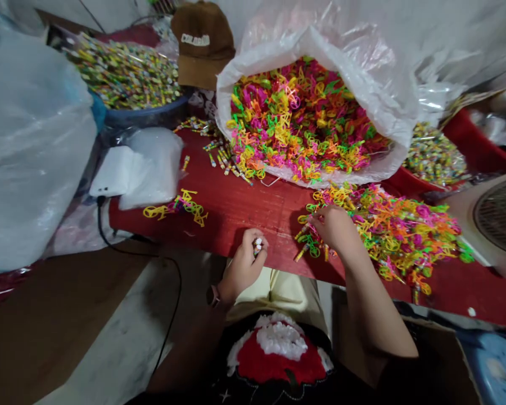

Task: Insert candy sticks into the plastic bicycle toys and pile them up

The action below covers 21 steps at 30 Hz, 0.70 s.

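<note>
On a red table (253, 208), an open white sack (354, 73) at upper centre brims with plastic bicycle-shaped trinkets (299, 118), and a loose heap (388, 236) of them lies at lower right, seemingly spread there for easy reach. The right hand (333, 225) pinches trinkets at the heap's edge; the left hand (242, 267), curled shut, clamps small white-tipped sticks (257, 245) above the table's near edge.

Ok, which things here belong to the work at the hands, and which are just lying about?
In use: left hand pinching white-tipped pieces; right hand at the heap of neon plastic bicycle shapes; open sack of those shapes.
Lying about: brown corduroy cap; blue basin of wrapped sticks; white device with black cable; fan.
</note>
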{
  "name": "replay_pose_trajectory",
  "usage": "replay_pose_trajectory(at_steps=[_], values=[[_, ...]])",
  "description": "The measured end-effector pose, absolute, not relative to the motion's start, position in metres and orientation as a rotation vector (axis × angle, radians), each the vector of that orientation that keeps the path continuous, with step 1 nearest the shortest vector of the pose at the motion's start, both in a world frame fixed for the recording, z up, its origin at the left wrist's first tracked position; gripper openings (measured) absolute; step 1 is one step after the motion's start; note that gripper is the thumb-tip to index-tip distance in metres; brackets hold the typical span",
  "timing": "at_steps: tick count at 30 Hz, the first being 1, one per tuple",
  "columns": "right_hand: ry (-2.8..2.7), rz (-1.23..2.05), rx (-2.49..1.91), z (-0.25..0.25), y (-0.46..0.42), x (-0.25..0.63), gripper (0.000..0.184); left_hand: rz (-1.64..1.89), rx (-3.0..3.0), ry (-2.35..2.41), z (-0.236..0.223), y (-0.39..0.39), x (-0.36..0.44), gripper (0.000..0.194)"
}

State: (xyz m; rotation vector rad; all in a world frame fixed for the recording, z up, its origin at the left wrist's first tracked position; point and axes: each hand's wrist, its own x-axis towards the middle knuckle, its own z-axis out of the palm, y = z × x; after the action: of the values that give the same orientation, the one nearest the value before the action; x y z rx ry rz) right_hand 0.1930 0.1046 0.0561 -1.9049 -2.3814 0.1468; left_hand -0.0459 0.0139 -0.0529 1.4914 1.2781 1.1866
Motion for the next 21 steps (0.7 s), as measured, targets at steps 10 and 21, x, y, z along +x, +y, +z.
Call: replay_pose_trajectory(at_steps=[10,21], values=[[-2.155,0.091,-2.295,0.079,0.243,0.156,0.037,1.231,1.420,1.166,-0.061,0.028,-0.052,0.013],[-2.027,0.679,-1.736,0.080,0.180,0.165,0.015,1.251,1.225,1.016,-0.064,0.028,-0.051,0.035]])
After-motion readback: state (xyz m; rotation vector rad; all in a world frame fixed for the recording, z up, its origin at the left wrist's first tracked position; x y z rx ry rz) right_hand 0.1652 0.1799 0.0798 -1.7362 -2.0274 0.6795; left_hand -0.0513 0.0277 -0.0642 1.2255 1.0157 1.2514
